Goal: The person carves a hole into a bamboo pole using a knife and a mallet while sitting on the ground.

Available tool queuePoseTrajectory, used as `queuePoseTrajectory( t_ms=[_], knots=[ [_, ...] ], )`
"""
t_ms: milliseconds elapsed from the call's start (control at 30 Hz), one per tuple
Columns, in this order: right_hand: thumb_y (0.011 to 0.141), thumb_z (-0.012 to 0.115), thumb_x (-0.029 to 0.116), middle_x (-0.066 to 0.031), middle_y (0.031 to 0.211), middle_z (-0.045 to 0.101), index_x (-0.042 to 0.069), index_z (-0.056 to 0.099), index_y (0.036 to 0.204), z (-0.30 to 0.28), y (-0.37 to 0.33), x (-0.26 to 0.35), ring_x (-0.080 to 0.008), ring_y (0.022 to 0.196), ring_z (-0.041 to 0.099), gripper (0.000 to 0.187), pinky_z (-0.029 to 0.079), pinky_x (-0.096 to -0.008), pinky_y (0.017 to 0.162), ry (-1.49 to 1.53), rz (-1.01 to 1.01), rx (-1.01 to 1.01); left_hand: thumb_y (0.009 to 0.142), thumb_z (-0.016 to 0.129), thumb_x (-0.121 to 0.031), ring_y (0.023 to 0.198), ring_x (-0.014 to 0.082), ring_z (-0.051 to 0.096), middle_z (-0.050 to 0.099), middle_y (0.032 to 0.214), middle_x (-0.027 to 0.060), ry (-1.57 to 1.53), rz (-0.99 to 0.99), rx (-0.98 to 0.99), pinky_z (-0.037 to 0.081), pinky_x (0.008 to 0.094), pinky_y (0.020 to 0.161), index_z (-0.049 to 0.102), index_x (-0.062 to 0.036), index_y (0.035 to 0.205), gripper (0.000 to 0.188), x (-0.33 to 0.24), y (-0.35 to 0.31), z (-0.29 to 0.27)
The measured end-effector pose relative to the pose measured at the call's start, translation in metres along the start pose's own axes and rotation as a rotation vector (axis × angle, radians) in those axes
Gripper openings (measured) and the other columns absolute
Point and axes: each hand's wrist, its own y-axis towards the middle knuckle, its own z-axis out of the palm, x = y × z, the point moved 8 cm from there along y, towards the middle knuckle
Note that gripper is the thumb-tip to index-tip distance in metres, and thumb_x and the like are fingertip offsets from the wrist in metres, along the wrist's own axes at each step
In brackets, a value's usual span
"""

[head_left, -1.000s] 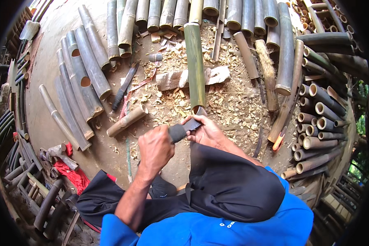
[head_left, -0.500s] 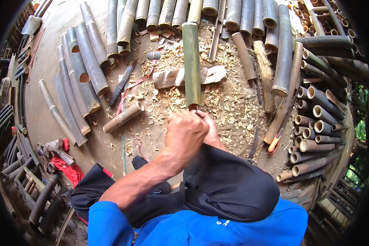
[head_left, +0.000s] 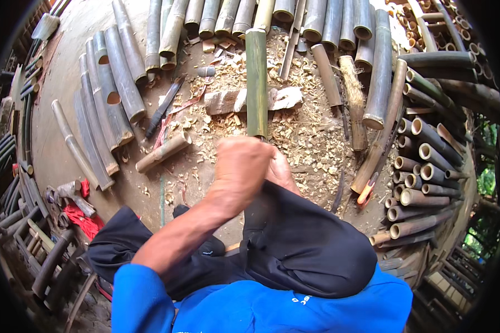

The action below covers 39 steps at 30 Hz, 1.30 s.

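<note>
A green bamboo tube (head_left: 256, 83) lies pointing away from me, its middle resting across a rough pale wood block (head_left: 221, 103). At its near end, my left hand (head_left: 240, 165) is closed in a fist, slightly smeared by motion. Partly behind it, my right hand (head_left: 282, 171) is curled with its fingers mostly hidden. The two hands meet at the tube's near opening; whatever they grip there is covered by the left fist. Pale curled shavings (head_left: 308, 144) lie around the tube and block.
Bamboo tubes (head_left: 225, 19) line the far side, with others (head_left: 125, 75) at the left and a stack (head_left: 425, 197) at the right. Left of my hands lies a short bamboo piece (head_left: 164, 152). A dark knife-like tool (head_left: 164, 108) and an orange-handled tool (head_left: 366, 191) lie on the ground.
My left fist has shifted slightly left and turned at the tube's near end, now covering more of the right fingers. The whole view has drifted a little; the tube still rests on the block.
</note>
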Motion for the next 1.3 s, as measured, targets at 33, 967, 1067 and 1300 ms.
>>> queuePoseTrajectory(
  t_ms=[33, 967, 1067, 1300],
  knots=[
    [0.111, 0.044, 0.027, -0.0135, 0.117, 0.069, 0.001, 0.060, 0.123, -0.007, 0.003, -0.001, -0.0244, 0.101, 0.070, 0.034, 0.058, -0.0464, 0.095, -0.063, -0.044, 0.081, 0.074, 0.073, -0.007, 0.066, 0.0263, 0.071, 0.067, 0.068, 0.0134, 0.304, -0.012, 0.135, 0.054, 0.0420, 0.062, 0.069, -0.0044, 0.074, 0.004, -0.018, 0.004, 0.013],
    [0.102, 0.058, 0.017, -0.0188, 0.100, 0.066, -0.002, 0.055, 0.111, -0.003, -0.025, 0.011, -0.0295, 0.075, 0.072, 0.021, 0.066, -0.0504, 0.070, -0.756, 0.139, -0.260, 0.066, 0.085, -0.025, 0.074, 0.0327, 0.075, 0.073, 0.078, 0.0223, -0.498, -0.389, 0.531, 0.061, 0.0436, 0.072, 0.071, 0.0028, 0.079, 0.034, 0.089, -0.086, 0.114],
    [0.102, 0.053, 0.025, -0.0162, 0.070, 0.068, -0.003, 0.068, 0.098, -0.012, -0.029, 0.043, -0.0234, 0.045, 0.064, 0.031, 0.062, -0.0387, 0.048, -1.329, 0.322, -0.391, 0.076, 0.075, -0.021, 0.096, 0.0454, 0.073, 0.069, 0.099, 0.0352, -0.910, -0.771, 0.434, 0.058, 0.0515, 0.088, 0.065, 0.0101, 0.101, 0.041, 0.008, -0.133, 0.167],
    [0.108, 0.057, 0.032, -0.0125, 0.111, 0.066, -0.004, 0.061, 0.123, -0.019, -0.023, -0.018, -0.0200, 0.083, 0.067, 0.039, 0.063, -0.0402, 0.089, -0.385, 0.169, 0.011, 0.074, 0.068, -0.004, 0.070, 0.0374, 0.074, 0.071, 0.073, 0.0218, -0.141, -0.117, 0.286, 0.061, 0.0464, 0.066, 0.068, 0.0005, 0.077, 0.006, 0.059, -0.061, 0.044]
  ],
)
